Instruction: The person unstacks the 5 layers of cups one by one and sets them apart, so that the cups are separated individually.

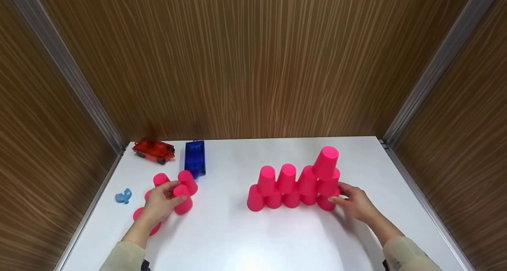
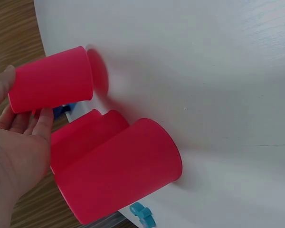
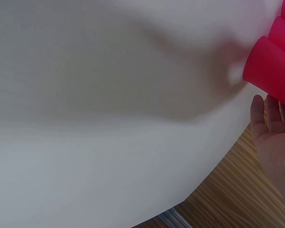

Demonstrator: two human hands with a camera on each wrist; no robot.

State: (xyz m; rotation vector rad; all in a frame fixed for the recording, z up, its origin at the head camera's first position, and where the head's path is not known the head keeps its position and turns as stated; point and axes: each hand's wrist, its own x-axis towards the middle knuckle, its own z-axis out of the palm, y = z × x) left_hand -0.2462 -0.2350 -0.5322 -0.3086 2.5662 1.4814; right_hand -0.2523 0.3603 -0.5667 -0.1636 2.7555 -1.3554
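Observation:
My left hand (image 1: 159,203) grips an upside-down pink cup (image 1: 183,199), thumb on one side and fingers on the other. In the left wrist view that cup (image 2: 52,80) tilts slightly, its rim close to the white table. Another pink cup (image 1: 187,182) stands just behind it, and several more, partly hidden by the hand and forearm, stand to the left. At the right, several upside-down pink cups form a stack in rows, topped by a single cup (image 1: 326,162) at its right end. My right hand (image 1: 354,202) is beside the bottom right cup (image 1: 325,203), fingers extended and near its side.
A clear red toy car (image 1: 154,150) and a blue toy wagon (image 1: 195,158) sit at the table's back left. A small light-blue piece (image 1: 123,196) lies near the left edge. Wood-grain panels (image 1: 253,65) enclose the white table (image 1: 222,231) at the back and sides.

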